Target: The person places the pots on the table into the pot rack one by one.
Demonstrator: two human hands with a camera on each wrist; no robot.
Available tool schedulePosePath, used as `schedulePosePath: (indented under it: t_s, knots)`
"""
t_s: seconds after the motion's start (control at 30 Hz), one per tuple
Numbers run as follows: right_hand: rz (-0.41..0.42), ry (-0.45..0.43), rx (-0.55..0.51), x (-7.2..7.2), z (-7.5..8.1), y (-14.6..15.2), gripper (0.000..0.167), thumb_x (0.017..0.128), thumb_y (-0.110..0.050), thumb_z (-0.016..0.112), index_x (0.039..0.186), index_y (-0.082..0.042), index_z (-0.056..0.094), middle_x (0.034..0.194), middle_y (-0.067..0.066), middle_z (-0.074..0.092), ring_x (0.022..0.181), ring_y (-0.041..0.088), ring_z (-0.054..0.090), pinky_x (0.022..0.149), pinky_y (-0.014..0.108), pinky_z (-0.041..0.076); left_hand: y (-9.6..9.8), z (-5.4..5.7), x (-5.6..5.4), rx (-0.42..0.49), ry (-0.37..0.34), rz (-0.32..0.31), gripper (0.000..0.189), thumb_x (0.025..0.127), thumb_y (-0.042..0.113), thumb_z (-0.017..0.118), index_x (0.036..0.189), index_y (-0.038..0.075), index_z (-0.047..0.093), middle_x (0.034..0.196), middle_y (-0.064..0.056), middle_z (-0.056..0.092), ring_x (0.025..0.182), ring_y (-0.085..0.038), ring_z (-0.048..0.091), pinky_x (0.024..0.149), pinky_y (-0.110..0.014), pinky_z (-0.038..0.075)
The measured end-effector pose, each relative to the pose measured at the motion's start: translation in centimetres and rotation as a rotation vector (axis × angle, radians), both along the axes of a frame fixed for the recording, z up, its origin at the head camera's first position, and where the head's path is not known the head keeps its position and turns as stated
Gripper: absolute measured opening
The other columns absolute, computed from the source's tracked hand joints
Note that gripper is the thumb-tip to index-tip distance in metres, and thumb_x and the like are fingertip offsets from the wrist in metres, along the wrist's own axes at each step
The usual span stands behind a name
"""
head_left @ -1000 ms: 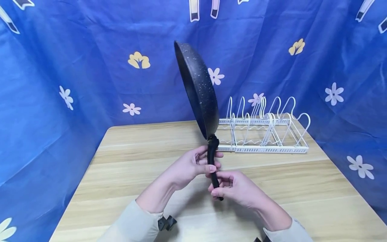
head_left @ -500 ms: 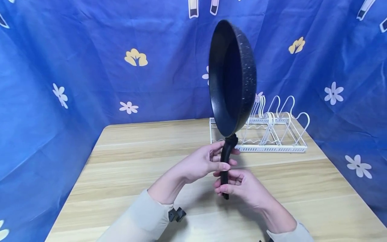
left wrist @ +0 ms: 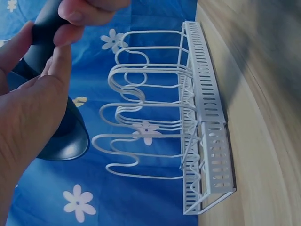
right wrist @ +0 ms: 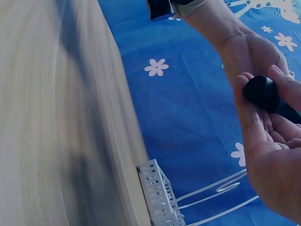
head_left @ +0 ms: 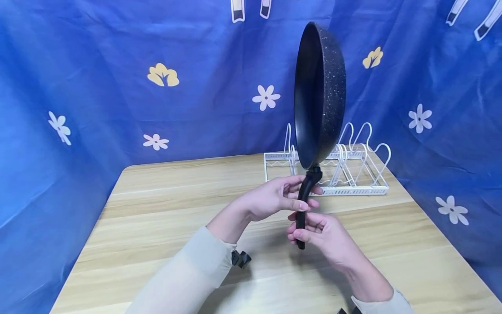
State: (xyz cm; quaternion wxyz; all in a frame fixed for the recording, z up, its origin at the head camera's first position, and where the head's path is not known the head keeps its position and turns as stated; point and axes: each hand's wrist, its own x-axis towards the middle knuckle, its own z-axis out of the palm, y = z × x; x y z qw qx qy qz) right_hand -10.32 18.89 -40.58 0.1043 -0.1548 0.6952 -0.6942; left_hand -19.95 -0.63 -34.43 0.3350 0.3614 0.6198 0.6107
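A black speckled frying pan (head_left: 333, 93) stands on end in the air above the table, its bowl up and its inside facing left. My left hand (head_left: 270, 198) grips the upper part of the black handle (head_left: 307, 187), thumb across the front. Just below, my right hand (head_left: 325, 237) pinches the handle near its lower end between thumb and fingers. In the left wrist view the pan's rim (left wrist: 70, 141) shows past the left hand (left wrist: 33, 113). The right wrist view has the handle end (right wrist: 261, 92) between the right hand's (right wrist: 277, 160) thumb and fingers.
A white wire rack (head_left: 357, 190) with upright looped dividers stands at the table's back right, partly behind the pan. The wooden table (head_left: 164, 209) ends at a blue flowered curtain (head_left: 211, 109) at the back and sides.
Both hands have carried the pan to the right, in front of the rack. The pan has straightened from a leftward lean to nearly upright and turned somewhat. Both grips stay on the handle.
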Motion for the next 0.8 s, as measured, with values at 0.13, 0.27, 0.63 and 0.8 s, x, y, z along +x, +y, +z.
schedulePosePath:
  t_s: [0.13,0.27,0.63,0.8]
  knots:
    - [0.001,-0.023,-0.011,-0.3,-0.3,0.3,0.051,0.101,-0.007,0.073,0.136,0.026,0.053,0.1,-0.008,0.084,0.094,0.009,0.081,0.092,0.027,0.066,0.4,-0.8,-0.7,0.004,-0.04,-0.008,0.061,0.102,-0.007,0.064,0.16,-0.001,0.044,0.159,-0.024,0.057,0.139,-0.032,0.067,0.121,-0.032,0.051]
    - [0.021,-0.049,-0.023,-0.6,-0.7,0.4,0.052,0.102,-0.007,0.072,0.137,0.026,0.052,0.1,-0.008,0.084,0.094,0.009,0.081,0.092,0.027,0.066,0.5,-1.6,-1.3,0.019,-0.096,-0.015,0.064,0.103,-0.009,0.06,0.163,-0.001,0.039,0.163,-0.026,0.051,0.142,-0.031,0.065,0.123,-0.036,0.05]
    - [0.036,-0.103,-0.048,-1.4,-1.7,0.4,0.055,0.102,-0.007,0.072,0.137,0.029,0.049,0.097,-0.009,0.082,0.091,0.008,0.08,0.09,0.028,0.067,0.4,-3.5,-2.4,0.024,-0.184,-0.025,0.064,0.104,-0.007,0.055,0.165,0.0,0.037,0.168,-0.024,0.046,0.147,-0.033,0.06,0.13,-0.044,0.043]
    - [0.049,-0.125,-0.082,-1.5,-2.4,0.4,0.053,0.102,-0.006,0.072,0.135,0.029,0.05,0.097,-0.008,0.083,0.09,0.008,0.08,0.089,0.028,0.067,0.5,-4.7,-2.8,0.008,-0.224,-0.025,0.065,0.103,-0.005,0.054,0.165,-0.003,0.034,0.168,-0.025,0.045,0.147,-0.031,0.061,0.13,-0.044,0.042]
